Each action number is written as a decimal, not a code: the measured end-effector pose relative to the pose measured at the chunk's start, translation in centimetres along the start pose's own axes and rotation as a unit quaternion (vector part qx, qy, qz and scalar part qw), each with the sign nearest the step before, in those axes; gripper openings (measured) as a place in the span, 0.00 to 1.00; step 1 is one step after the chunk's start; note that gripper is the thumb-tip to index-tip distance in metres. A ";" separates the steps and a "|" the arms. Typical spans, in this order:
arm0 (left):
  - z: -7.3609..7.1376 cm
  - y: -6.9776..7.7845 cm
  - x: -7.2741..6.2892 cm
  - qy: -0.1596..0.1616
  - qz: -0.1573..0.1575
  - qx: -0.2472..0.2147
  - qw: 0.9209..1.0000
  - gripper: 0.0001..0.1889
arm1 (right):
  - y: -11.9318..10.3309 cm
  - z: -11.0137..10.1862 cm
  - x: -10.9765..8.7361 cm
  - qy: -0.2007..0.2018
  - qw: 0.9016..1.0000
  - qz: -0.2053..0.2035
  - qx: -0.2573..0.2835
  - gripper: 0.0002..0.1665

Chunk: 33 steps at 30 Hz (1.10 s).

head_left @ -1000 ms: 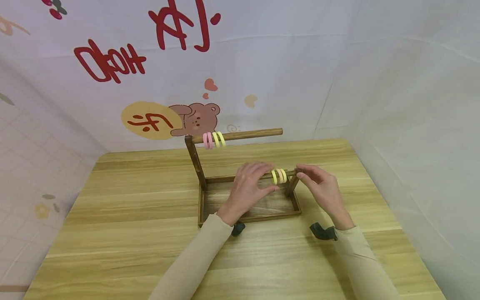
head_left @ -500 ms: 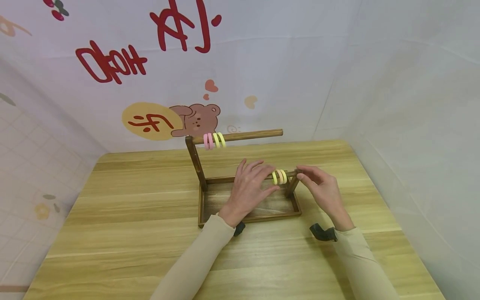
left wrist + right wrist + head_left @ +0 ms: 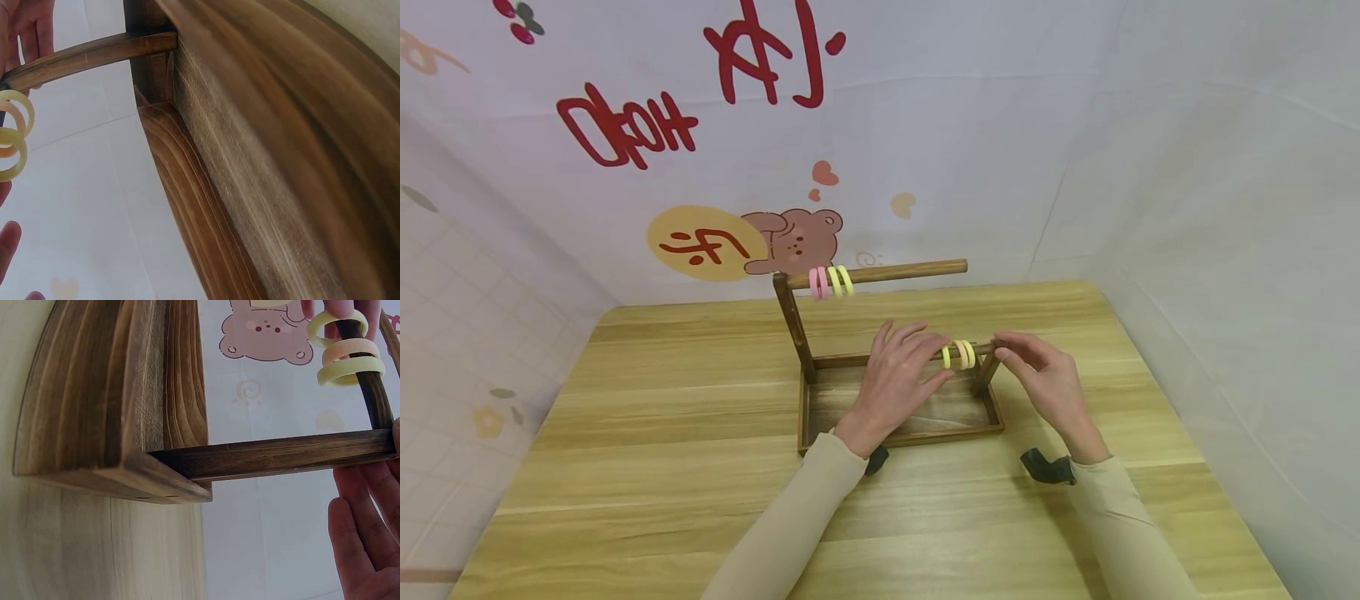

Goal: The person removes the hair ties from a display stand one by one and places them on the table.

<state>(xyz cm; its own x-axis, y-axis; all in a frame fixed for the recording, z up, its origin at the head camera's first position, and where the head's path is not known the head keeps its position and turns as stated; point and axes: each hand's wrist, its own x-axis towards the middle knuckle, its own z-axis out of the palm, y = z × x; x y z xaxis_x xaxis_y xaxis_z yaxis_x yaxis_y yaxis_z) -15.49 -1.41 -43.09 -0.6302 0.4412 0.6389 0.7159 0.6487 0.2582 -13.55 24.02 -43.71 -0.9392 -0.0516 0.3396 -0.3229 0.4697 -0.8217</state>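
Note:
A dark wooden stand (image 3: 792, 321) with two horizontal bars has a tray base. On its lower bar (image 3: 984, 348) hang a yellow ring (image 3: 946, 359), a peach ring (image 3: 352, 345) and another yellow ring (image 3: 340, 367). My left hand (image 3: 887, 383) pinches the leftmost yellow ring between thumb and forefinger, its other fingers extended. My right hand (image 3: 1052, 387) holds the lower bar's right end, where it meets the short post (image 3: 281, 454). Two pink rings (image 3: 817, 284) and two yellow rings (image 3: 841, 281) hang near the left end of the upper bar (image 3: 917, 270).
The stand rests on a wood-grain table (image 3: 685, 400). A white printed sheet (image 3: 985, 167) rises behind the table, and more white sheeting (image 3: 1247, 275) borders the right side. Black straps (image 3: 1047, 467) show at both wrists.
My left ring and little fingers have spread out. The pinched yellow ring has shifted slightly left, widening its gap from the other two. My right hand keeps its place.

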 end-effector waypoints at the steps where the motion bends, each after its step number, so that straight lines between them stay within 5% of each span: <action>1: -0.1 0.0 0.0 0.000 -0.001 0.002 1.000 0.25 | 0.0 0.0 0.0 0.001 1.000 -0.001 -0.001 0.17; 14: -1.0 -0.3 -0.7 0.009 -0.011 -0.008 1.000 0.25 | -0.1 0.1 -0.1 0.003 1.000 0.006 0.001 0.16; 33: -2.4 -1.2 -1.5 0.011 0.017 -0.035 0.999 0.25 | -0.5 -0.1 -0.1 0.005 1.000 0.001 0.011 0.16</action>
<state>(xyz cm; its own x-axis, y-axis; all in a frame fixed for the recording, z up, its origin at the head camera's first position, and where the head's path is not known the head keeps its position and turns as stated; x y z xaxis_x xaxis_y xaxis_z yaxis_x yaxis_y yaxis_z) -14.67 -4.36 -42.58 -0.5987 0.4476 0.6643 0.7567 0.5878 0.2859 -13.24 23.85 -43.29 -0.9384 -0.0422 0.3429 -0.3243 0.4497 -0.8323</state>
